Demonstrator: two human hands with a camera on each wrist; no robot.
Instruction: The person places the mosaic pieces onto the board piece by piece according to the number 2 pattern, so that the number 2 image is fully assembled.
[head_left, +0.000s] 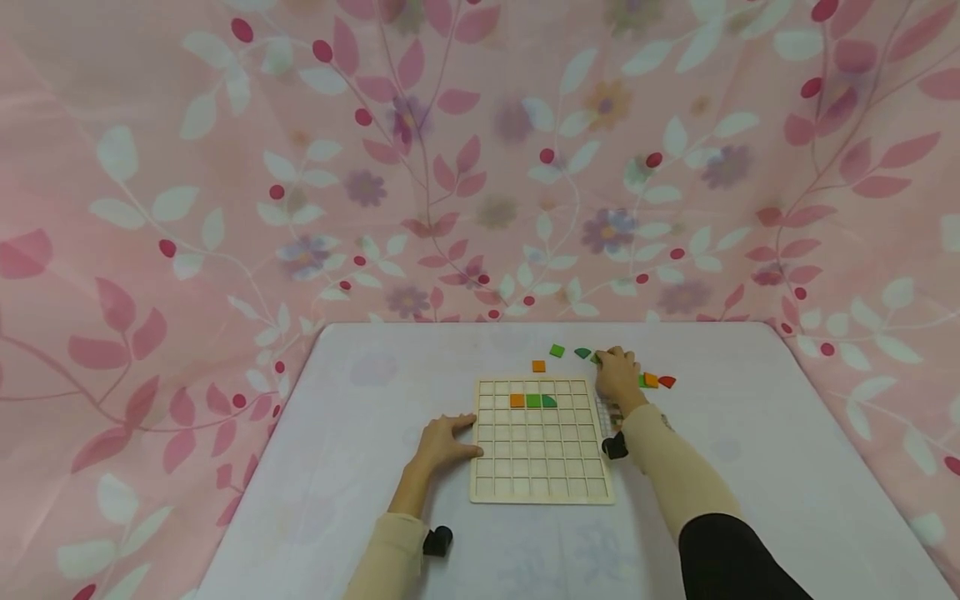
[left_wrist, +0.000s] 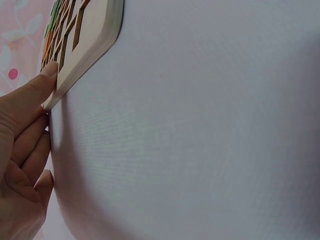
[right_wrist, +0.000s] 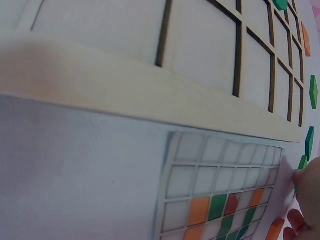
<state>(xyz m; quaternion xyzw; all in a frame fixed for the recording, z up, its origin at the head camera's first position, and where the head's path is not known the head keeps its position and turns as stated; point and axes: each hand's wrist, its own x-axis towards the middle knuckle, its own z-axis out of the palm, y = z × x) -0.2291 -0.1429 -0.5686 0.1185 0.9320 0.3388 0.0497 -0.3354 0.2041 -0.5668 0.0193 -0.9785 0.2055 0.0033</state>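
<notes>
A pale wooden grid board [head_left: 540, 502] lies on the table. In one of its upper rows sit an orange square tile [head_left: 517, 401], a light green square tile [head_left: 533, 401] and a dark green quarter-round tile [head_left: 550, 401], side by side. My left hand [head_left: 438, 444] rests at the board's left edge, thumb and forefinger spread apart; in the left wrist view the thumb [left_wrist: 49, 70] lies on the rim. Beyond the upper right corner, my right hand [head_left: 618, 375] pinches a green tile [head_left: 596, 358], mostly hidden by the fingers.
A printed pattern card [right_wrist: 185, 172] lies along the board's right side, partly under my right arm. Loose tiles lie behind the board: an orange square [head_left: 538, 366], a green square [head_left: 557, 351] and a dark green piece [head_left: 582, 353]. Right of my hand are an orange tile [head_left: 651, 380] and a red piece [head_left: 667, 382].
</notes>
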